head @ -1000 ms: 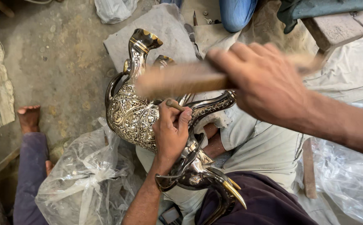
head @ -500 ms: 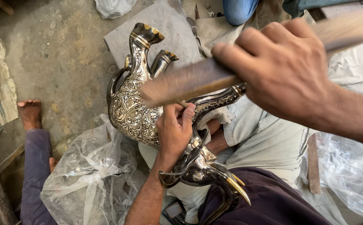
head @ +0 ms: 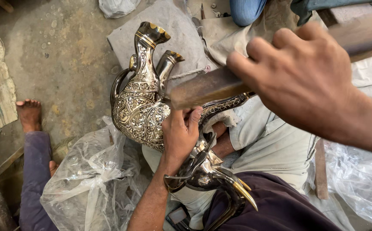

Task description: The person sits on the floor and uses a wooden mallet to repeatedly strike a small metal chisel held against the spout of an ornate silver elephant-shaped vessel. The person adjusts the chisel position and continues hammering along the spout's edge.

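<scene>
An ornate engraved metal jug (head: 136, 111), silver and dark with gold-edged spouts, lies tilted across my lap. Its footed base (head: 203, 175) points toward me. My left hand (head: 179, 137) is curled against the jug's belly near the neck and steadies it; whether a small tool sits in the fingers is hidden. My right hand (head: 305, 81) is raised close to the camera, gripping a blurred wooden stick (head: 203, 87) that crosses above the jug and my left hand.
A crumpled clear plastic bag (head: 87, 179) lies at my left knee, and more plastic (head: 361, 179) is at the right. A grey cloth (head: 173, 25) lies on the concrete floor under the jug's spouts. A bare foot (head: 30, 113) is at left, and another person's blue-trousered knee (head: 245, 10) at top.
My right hand has lifted the wooden stick up and to the right, closer to the camera. My left hand has stayed on the jug.
</scene>
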